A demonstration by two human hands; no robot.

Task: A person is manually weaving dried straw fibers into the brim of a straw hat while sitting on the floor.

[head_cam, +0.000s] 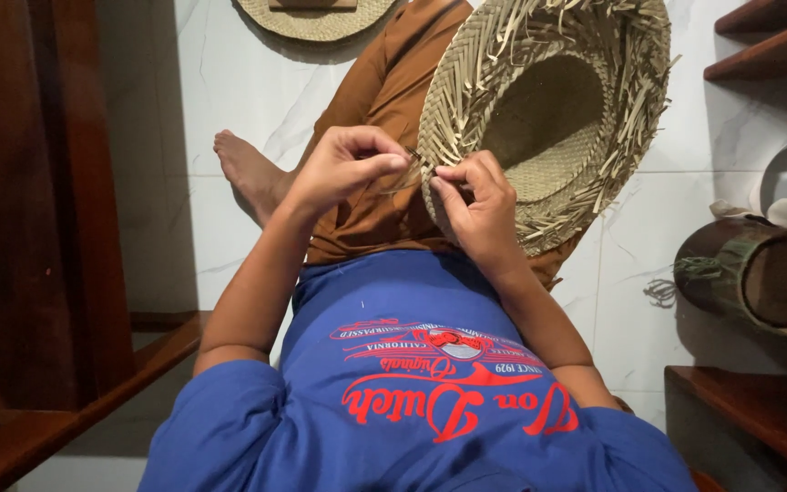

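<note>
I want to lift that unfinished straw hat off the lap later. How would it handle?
The straw hat probably feels light, since it is thin woven strips. Its loose strip ends around the brim look snag-prone and brittle. The brim likely flexes where the left hand and right hand pinch it.

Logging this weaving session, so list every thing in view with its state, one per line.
Straw hat: unfinished, upside down on the lap, loose strands sticking out around the brim.
Left hand: pinching a straw strand at the brim edge.
Right hand: gripping the brim edge.
Bamboo tube: lying on its side.
Woven disc: flat on the floor.
</note>
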